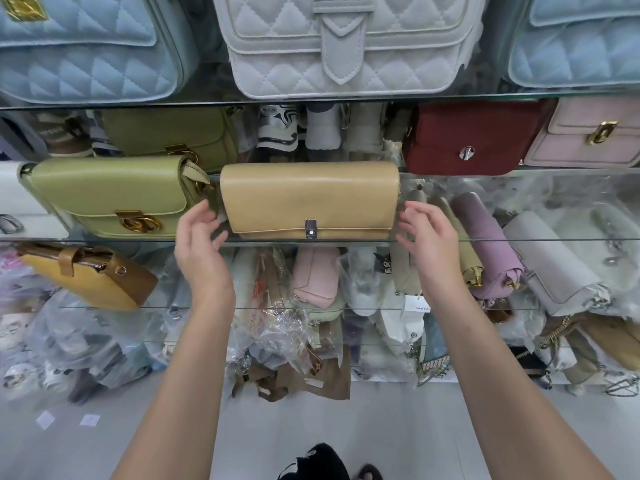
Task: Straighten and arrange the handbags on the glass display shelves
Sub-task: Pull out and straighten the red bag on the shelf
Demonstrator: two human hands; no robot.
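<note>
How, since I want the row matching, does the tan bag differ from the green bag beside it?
The tan bag has a small silver clasp, the green bag a larger gold clasp. The green bag shows a strap tab at its corner; the tan bag shows none. Both are flap bags on one glass shelf.

The glass shelf (502, 239) carries a tan handbag (310, 199) upright at its front edge, with an olive green handbag (110, 195) just left of the tan one.
</note>
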